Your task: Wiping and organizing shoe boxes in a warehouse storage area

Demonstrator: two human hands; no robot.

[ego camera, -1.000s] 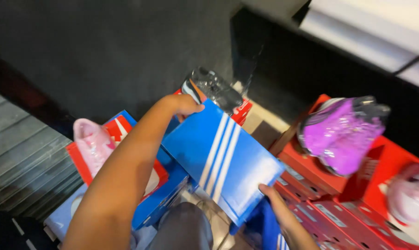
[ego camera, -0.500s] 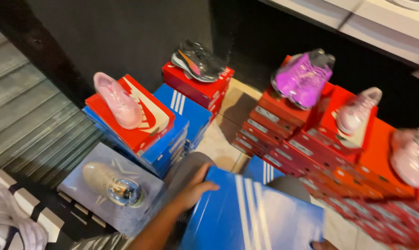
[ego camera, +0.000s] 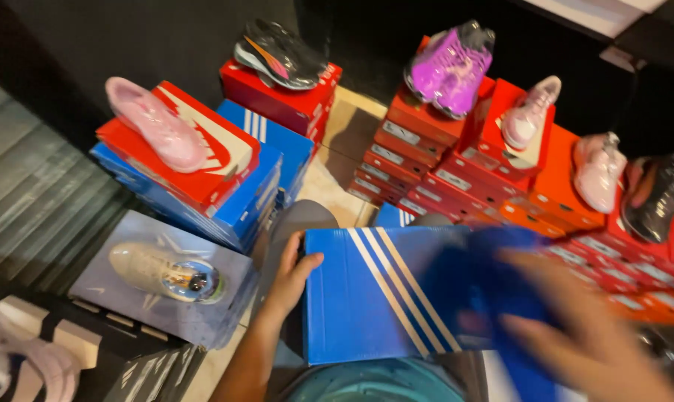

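Left hand (ego camera: 291, 274): fingers curled over the left edge of the blue shoebox (ego camera: 381, 294), thumb on the lid, gripping it. Right hand (ego camera: 575, 327) is motion-blurred across the box's right end; can't tell whether its fingers are open or closed, or whether they touch the lid. Box lies flat on the person's lap, white stripes up, low and central in the head view.

Handling, my read: stiff cardboard, light to moderate, lid likely loose and the faces smooth. Grip at opposite short ends, palms under the base rather than on the lid.

Around it: pink shoe (ego camera: 157, 123) on a red box (ego camera: 229, 160) to the left, purple shoe (ego camera: 450, 67) on stacked orange-red boxes (ego camera: 426, 160) beyond.
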